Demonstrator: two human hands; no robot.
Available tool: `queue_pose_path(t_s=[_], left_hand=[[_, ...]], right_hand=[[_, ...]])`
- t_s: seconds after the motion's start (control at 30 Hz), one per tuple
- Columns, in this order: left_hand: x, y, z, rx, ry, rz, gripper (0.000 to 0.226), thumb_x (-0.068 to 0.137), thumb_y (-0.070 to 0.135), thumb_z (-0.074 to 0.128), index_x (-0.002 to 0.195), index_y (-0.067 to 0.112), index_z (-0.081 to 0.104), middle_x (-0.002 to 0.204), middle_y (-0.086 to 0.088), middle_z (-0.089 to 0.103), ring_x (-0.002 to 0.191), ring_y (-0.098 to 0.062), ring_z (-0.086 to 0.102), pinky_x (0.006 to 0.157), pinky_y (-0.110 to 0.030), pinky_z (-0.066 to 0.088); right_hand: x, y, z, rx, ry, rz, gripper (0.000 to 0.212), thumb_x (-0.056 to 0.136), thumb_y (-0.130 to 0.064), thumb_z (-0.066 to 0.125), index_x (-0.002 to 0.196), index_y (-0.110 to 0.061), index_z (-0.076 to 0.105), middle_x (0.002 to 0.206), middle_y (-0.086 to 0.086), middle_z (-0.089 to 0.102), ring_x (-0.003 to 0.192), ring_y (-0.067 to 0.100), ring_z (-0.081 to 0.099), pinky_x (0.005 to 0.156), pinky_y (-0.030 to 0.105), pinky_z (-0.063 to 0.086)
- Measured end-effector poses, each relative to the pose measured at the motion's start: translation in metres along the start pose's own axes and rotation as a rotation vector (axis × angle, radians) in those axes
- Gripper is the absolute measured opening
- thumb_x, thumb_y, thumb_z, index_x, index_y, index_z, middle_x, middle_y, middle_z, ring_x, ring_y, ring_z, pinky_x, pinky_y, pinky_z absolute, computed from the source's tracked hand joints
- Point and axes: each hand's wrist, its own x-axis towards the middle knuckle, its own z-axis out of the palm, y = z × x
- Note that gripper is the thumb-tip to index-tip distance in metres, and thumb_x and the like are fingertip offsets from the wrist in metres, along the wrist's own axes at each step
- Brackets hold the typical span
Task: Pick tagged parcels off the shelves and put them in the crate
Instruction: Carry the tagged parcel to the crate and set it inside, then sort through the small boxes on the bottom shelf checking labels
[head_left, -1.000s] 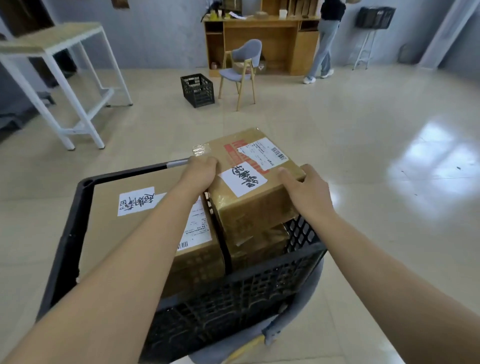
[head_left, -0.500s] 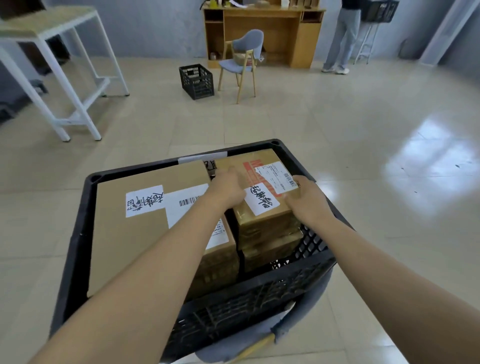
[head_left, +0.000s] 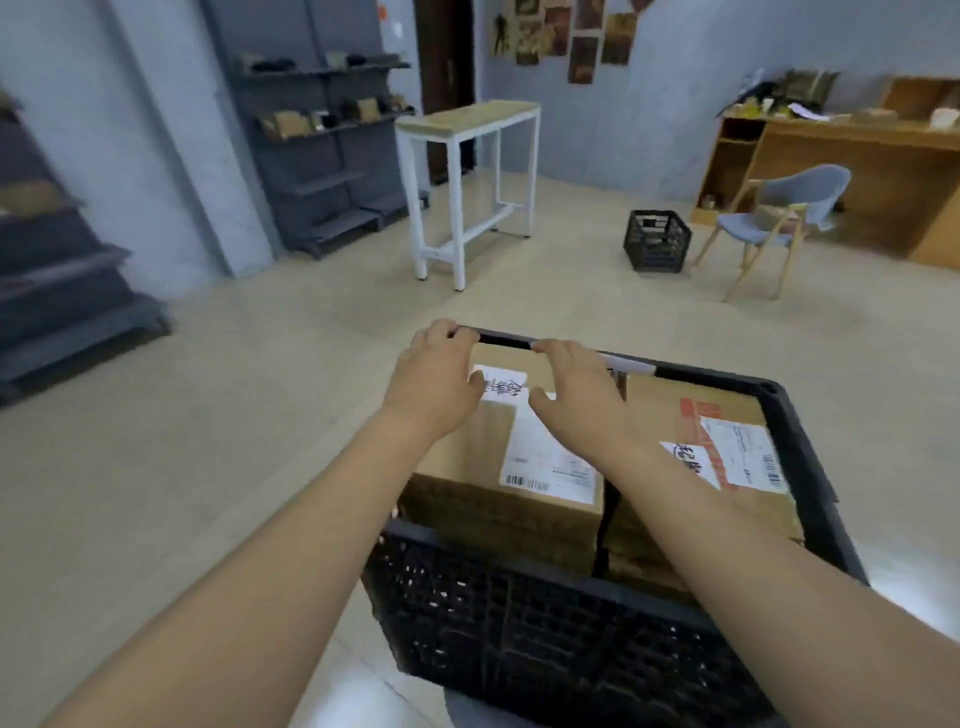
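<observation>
left hand – fingers curled over far crate rim | right hand – spread flat on large parcel | shelves lie far forward-left, left hand nearer

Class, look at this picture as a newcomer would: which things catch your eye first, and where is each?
First, the two bare forearms reaching in, left hand and right hand over the far rim of the black crate at bottom centre. Inside it lie two labelled cardboard parcels side by side, the larger parcel on the left.
</observation>
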Motion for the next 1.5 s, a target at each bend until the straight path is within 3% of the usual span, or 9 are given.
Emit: queue_pose_path(t_s=[0.2, 0.47, 0.67, 0.97, 1.2, 1.5], left_hand=[[-0.145, -0.065, -0.062, 0.223, 0.114, -0.384, 0.046, 0.093, 0.026, 0.054, 0.137, 0.017, 0.05, 0.138, -0.008, 0.05, 0.124, -0.031, 0.047, 0.103, -0.042, 0.041], [-0.41, -0.104, -0.149, 0.472, 0.157, -0.883, 0.045, 0.094, 0.027, 0.048, 0.137, 0.019, 0.048, 0.129, -0.007, 0.057, 0.117, -0.03, 0.055, 0.097, -0.039, 0.042], [-0.641, -0.088, -0.193, 0.561, 0.196, -1.228, 0.047, 0.091, 0.026, 0.049, 0.138, 0.018, 0.048, 0.128, -0.008, 0.058, 0.118, -0.031, 0.054, 0.095, -0.038, 0.042], [-0.988, -0.007, -0.24, 0.573, 0.23, -1.696, 0.047, 0.092, 0.021, 0.048, 0.138, 0.015, 0.046, 0.13, -0.009, 0.054, 0.119, -0.032, 0.05, 0.099, -0.041, 0.04], [-1.165, 0.043, -0.259, 0.541, 0.358, -1.978, 0.047, 0.098, 0.026, 0.047, 0.144, 0.018, 0.041, 0.136, -0.008, 0.05, 0.123, -0.028, 0.047, 0.102, -0.04, 0.037], [-1.35, 0.049, -0.282, 0.463, 0.426, -2.313, 0.054, 0.099, 0.025, 0.047, 0.15, 0.019, 0.034, 0.147, -0.007, 0.043, 0.135, -0.028, 0.039, 0.11, -0.042, 0.032]], right_hand=[[-0.033, -0.109, 0.044, 0.005, -0.186, -0.428, 0.051, 0.09, -0.017, 0.053, 0.14, -0.018, 0.046, 0.137, 0.007, 0.052, 0.128, 0.03, 0.044, 0.105, 0.041, 0.038], [-0.183, -0.287, 0.088, 0.016, -0.38, -0.94, 0.055, 0.091, -0.023, 0.051, 0.145, -0.019, 0.04, 0.136, 0.007, 0.053, 0.124, 0.031, 0.047, 0.1, 0.039, 0.039], [-0.359, -0.412, 0.102, 0.086, -0.458, -1.257, 0.057, 0.09, -0.024, 0.053, 0.145, -0.019, 0.039, 0.133, 0.008, 0.054, 0.122, 0.032, 0.048, 0.1, 0.038, 0.04], [-0.697, -0.555, 0.101, 0.184, -0.655, -1.644, 0.058, 0.092, -0.027, 0.051, 0.147, -0.021, 0.035, 0.142, 0.005, 0.047, 0.129, 0.029, 0.042, 0.102, 0.038, 0.035], [-0.891, -0.635, 0.098, 0.179, -0.766, -1.921, 0.056, 0.09, -0.027, 0.054, 0.144, -0.019, 0.038, 0.139, 0.008, 0.05, 0.126, 0.031, 0.045, 0.099, 0.039, 0.038], [-1.097, -0.749, 0.125, 0.217, -0.912, -2.182, 0.06, 0.094, -0.028, 0.054, 0.15, -0.021, 0.033, 0.146, 0.006, 0.045, 0.133, 0.03, 0.04, 0.105, 0.04, 0.038]])
